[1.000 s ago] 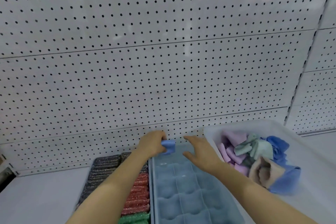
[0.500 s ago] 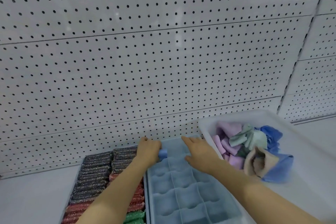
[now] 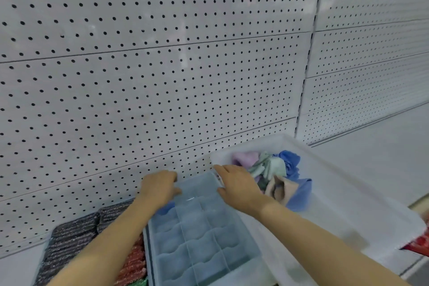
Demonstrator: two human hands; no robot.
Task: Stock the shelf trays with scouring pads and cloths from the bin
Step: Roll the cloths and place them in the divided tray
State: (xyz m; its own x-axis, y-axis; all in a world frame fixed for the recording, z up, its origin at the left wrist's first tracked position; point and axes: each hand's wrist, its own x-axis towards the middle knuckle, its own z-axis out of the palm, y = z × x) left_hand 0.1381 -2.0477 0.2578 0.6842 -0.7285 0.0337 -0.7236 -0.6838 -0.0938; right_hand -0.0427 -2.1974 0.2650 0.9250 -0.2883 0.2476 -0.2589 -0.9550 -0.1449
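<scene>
Both hands have slid toward the divided blue tray's point(image 3: 197, 234) far end: the left hand point(image 3: 159, 187) presses a blue cloth point(image 3: 166, 208) into the far-left compartment, fingers curled over it. Right hand point(image 3: 236, 184) rests flat, fingers straight, on the tray's far-right rim beside the white bin point(image 3: 336, 204) of cloths point(image 3: 274, 169).

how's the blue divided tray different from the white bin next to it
The blue divided tray is split into many small compartments; the white bin is one open space. The tray's cells hold blue cloths packed in rows, while the bin holds a loose jumble of pink, green, blue and beige cloths. The bin looks wider and deeper than the tray. Both sit on the shelf against the pegboard.
</scene>
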